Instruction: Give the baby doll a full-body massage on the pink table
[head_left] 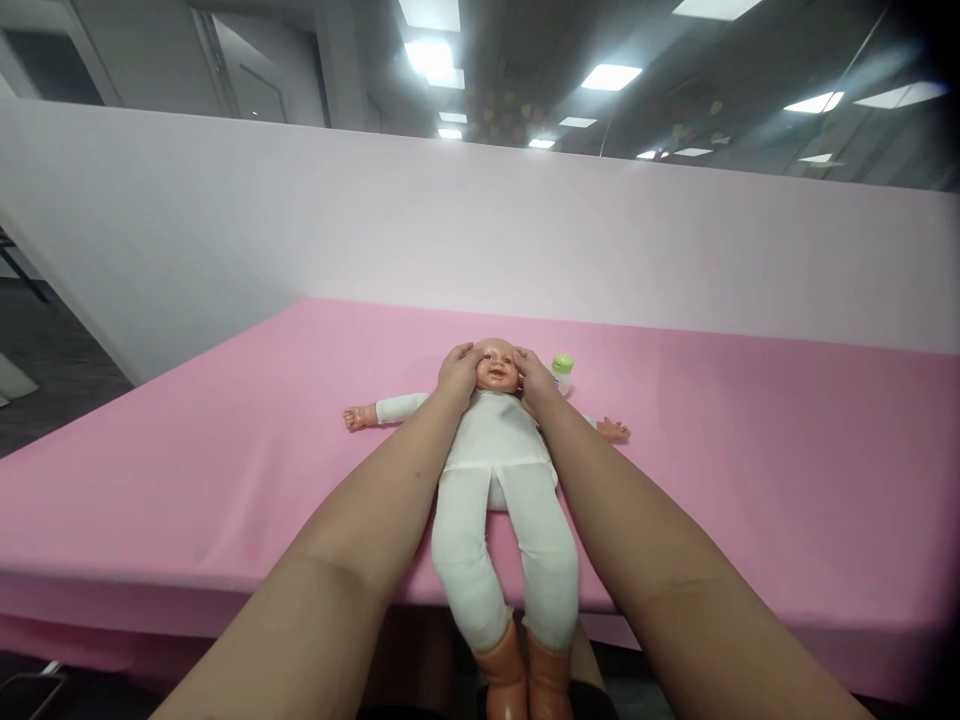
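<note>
On its back lies a baby doll (495, 430) with a white cloth body, its head toward the far side and its feet past the near table edge. My left hand (459, 372) cups the left side of the doll's head, fingers curled up by the temple. Against the other side of the head, my right hand (534, 376) is curled in the same way. The doll's arms stretch out sideways beneath my forearms. Just beyond my right hand stands a small clear bottle (562, 374) with a green cap, partly hidden by that hand.
The doll lies on a padded table with a pink cover (247, 450). A white partition wall (480, 230) rises along the back and left. A dark object like a phone (30, 692) shows at the lower left corner.
</note>
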